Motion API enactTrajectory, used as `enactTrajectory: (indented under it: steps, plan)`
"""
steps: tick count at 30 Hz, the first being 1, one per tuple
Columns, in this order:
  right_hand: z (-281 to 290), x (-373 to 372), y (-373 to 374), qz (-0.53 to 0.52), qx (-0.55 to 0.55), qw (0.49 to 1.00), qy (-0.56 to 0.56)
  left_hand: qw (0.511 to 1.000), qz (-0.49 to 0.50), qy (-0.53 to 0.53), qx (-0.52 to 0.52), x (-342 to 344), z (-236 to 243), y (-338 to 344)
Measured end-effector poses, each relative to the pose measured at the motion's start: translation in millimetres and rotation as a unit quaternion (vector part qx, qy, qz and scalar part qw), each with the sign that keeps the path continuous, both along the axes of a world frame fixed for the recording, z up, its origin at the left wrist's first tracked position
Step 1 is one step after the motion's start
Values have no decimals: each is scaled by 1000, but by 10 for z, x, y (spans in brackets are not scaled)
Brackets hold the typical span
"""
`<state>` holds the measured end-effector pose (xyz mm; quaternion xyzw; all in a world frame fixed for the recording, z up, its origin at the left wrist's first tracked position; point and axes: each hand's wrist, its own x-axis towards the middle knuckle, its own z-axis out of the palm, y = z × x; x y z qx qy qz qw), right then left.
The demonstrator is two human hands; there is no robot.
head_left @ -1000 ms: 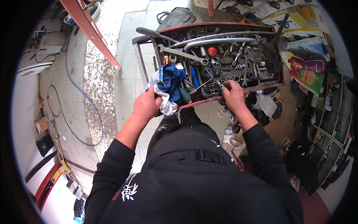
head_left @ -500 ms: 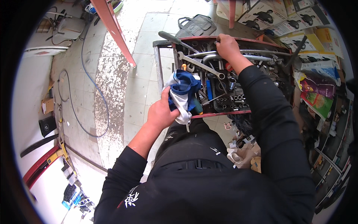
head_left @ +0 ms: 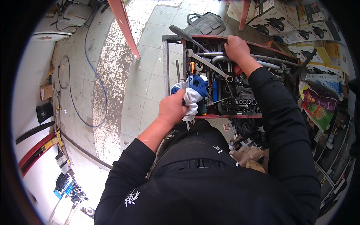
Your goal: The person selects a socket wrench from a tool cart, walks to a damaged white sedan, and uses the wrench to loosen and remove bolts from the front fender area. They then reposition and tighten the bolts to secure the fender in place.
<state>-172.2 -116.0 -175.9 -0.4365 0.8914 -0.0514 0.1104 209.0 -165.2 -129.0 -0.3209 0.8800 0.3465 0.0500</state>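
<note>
Cloth (head_left: 192,96) in left grip (head_left: 173,108), tool tray (head_left: 232,116)

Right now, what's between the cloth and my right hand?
In the head view, a wrench lies slantwise between the cloth and your right hand, with part of a curved metal bar nearer the hand.

The left hand (head_left: 173,108) grips a blue-and-white cloth (head_left: 192,96) at the near edge of a red tool tray (head_left: 232,116); the right hand (head_left: 237,49) is at its far side; a wrench (head_left: 210,66) lies aslant inside.
</note>
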Motion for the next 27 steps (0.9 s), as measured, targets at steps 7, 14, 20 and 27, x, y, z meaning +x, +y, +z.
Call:
enactTrajectory:
  steps: [7, 14, 20, 27]
  plan:
    - [-52, 33, -24, 12, -23, 1000, -8, 943, 193, 230, 144, 542, 189, -232]
    - [-90, 44, 48, -17, -51, 998, -23, 929, 230, 247, 154, 927, 342, -273]
    - [-49, 93, 93, -30, 0, 1000, -7, 899, 265, 296, 183, 877, 307, -211]
    - [-6, 135, -19, -35, 33, 999, 2, 877, 282, 307, 240, 780, 253, -199]
